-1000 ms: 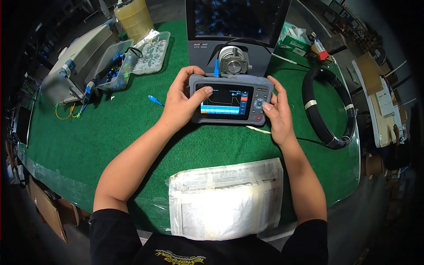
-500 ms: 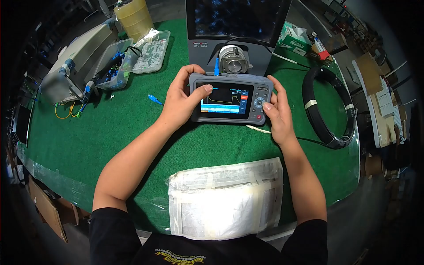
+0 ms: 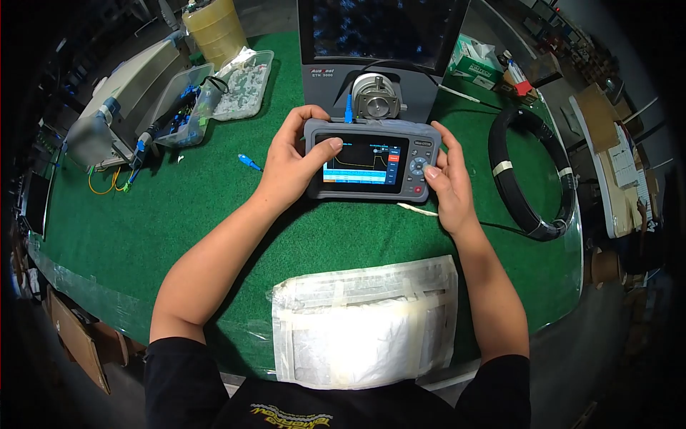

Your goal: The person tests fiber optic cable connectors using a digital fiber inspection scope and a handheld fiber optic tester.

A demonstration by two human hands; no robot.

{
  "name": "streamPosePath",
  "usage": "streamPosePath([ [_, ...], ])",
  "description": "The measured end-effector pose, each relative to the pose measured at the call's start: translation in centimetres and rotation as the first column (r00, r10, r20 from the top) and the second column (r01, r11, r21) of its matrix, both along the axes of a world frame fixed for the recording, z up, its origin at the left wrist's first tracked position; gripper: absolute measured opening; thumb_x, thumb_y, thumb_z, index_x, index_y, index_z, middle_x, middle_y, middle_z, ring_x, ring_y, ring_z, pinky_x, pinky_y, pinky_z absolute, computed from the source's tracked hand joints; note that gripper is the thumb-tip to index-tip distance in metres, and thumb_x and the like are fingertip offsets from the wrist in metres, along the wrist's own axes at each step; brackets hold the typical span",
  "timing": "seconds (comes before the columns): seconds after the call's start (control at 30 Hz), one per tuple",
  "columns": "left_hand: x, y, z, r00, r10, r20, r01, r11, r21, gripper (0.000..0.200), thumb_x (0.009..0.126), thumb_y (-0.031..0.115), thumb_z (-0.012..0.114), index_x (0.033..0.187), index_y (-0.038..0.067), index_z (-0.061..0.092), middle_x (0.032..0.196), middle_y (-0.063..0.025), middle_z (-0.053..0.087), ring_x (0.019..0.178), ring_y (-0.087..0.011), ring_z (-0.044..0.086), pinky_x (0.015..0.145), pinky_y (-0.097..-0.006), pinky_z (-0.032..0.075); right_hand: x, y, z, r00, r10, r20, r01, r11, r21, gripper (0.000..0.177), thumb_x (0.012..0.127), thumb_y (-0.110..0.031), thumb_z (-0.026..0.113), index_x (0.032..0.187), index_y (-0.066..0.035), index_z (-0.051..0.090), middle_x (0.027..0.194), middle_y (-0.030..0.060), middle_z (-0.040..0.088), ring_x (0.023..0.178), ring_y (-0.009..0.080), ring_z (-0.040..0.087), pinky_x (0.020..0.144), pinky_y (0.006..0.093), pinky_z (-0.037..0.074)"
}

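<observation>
Between my two hands is a grey handheld OTDR (image 3: 364,175), its lit screen showing a trace with a table beneath it. My left hand (image 3: 294,154) grips the left end, thumb resting over the screen's upper left corner. At the right end, my right hand (image 3: 451,182) holds the casing, its thumb on the button pad. A blue fiber connector (image 3: 349,111) is plugged into the top edge. Left of my left hand, another blue connector (image 3: 249,161) lies on the green mat (image 3: 171,236). Fingers behind the casing are mostly hidden.
Behind the OTDR stands a dark-screened tester (image 3: 336,82) with a round metal fixture (image 3: 379,106). A black cable coil (image 3: 506,182) lies to the right. Plastic bins (image 3: 246,96) and a green tissue box (image 3: 475,63) sit farther back. A white taped sheet (image 3: 364,336) lies in front.
</observation>
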State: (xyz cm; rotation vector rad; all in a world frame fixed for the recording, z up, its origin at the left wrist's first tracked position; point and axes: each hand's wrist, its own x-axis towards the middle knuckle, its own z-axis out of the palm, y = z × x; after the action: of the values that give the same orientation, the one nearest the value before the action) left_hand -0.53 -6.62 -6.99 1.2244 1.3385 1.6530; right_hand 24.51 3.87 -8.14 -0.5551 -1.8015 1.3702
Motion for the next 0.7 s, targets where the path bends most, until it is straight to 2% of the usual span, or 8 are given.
streamPosePath([
  [0.07,-0.18,0.09,-0.15,1.0,0.001,0.003,-0.001,1.0,-0.008,0.041,0.088,0.015,0.075,0.121,0.005,0.054,0.107,0.0002,0.055,0.098,-0.008,0.052,0.087,-0.0241,0.043,0.03,-0.02,-0.01,1.0,0.001,-0.002,-0.001,1.0,-0.007,0.073,0.097,-0.025,0.057,0.157,0.001,0.025,0.126,0.0208,0.061,0.113,0.0228,0.063,0.099,0.0354,0.048],
  [0.13,-0.39,0.26,-0.56,1.0,0.008,-0.025,-0.007,1.0,0.029,0.041,0.088,0.015,0.078,0.121,0.007,0.055,0.103,-0.002,0.061,0.093,-0.0091,0.058,0.082,-0.0257,0.049,0.02,-0.05,0.04,1.0,0.002,-0.004,-0.002,1.0,-0.014,0.073,0.097,-0.024,0.057,0.157,0.001,0.025,0.126,0.0207,0.061,0.113,0.0227,0.063,0.099,0.0353,0.048],
  [0.27,-0.22,0.09,-0.08,1.0,0.013,-0.018,-0.013,1.0,0.004,0.041,0.088,0.015,0.078,0.121,0.007,0.055,0.103,-0.0016,0.061,0.093,-0.0089,0.058,0.082,-0.0256,0.049,-0.02,-0.18,0.26,1.0,0.002,-0.001,-0.002,1.0,-0.019,0.072,0.097,-0.023,0.057,0.157,0.001,0.025,0.126,0.0207,0.061,0.113,0.0227,0.062,0.1,0.0356,0.048],
  [0.33,-0.09,0.01,0.11,1.0,-0.009,0.017,0.01,1.0,-0.023,0.04,0.088,0.012,0.075,0.121,0.005,0.054,0.106,0.0003,0.055,0.096,-0.0078,0.053,0.086,-0.0246,0.044,0.0,-0.23,0.23,1.0,0.006,-0.005,-0.006,1.0,-0.03,0.072,0.097,-0.023,0.057,0.157,0.001,0.025,0.126,0.0208,0.061,0.114,0.0228,0.062,0.1,0.0358,0.048],
  [0.63,-0.16,-0.03,-0.07,1.0,-0.001,-0.024,0.001,1.0,0.001,0.041,0.088,0.016,0.072,0.123,0.005,0.053,0.109,-0.001,0.056,0.101,-0.009,0.052,0.09,-0.0266,0.043,0.0,-0.12,0.04,1.0,-0.001,0.005,0.001,1.0,-0.015,0.073,0.096,-0.024,0.057,0.157,0.001,0.025,0.128,0.0216,0.061,0.115,0.0237,0.062,0.101,0.0363,0.047],
  [0.7,-0.21,-0.22,0.01,0.999,-0.03,0.025,0.03,0.999,0.012,0.045,0.088,0.018,0.07,0.127,0.005,0.051,0.113,-0.0026,0.055,0.104,-0.0108,0.053,0.093,-0.0278,0.043,0.02,-0.07,0.1,1.0,0.005,-0.003,-0.005,1.0,-0.018,0.073,0.096,-0.024,0.057,0.157,0.001,0.025,0.128,0.0216,0.061,0.116,0.0239,0.062,0.101,0.0364,0.047],
])
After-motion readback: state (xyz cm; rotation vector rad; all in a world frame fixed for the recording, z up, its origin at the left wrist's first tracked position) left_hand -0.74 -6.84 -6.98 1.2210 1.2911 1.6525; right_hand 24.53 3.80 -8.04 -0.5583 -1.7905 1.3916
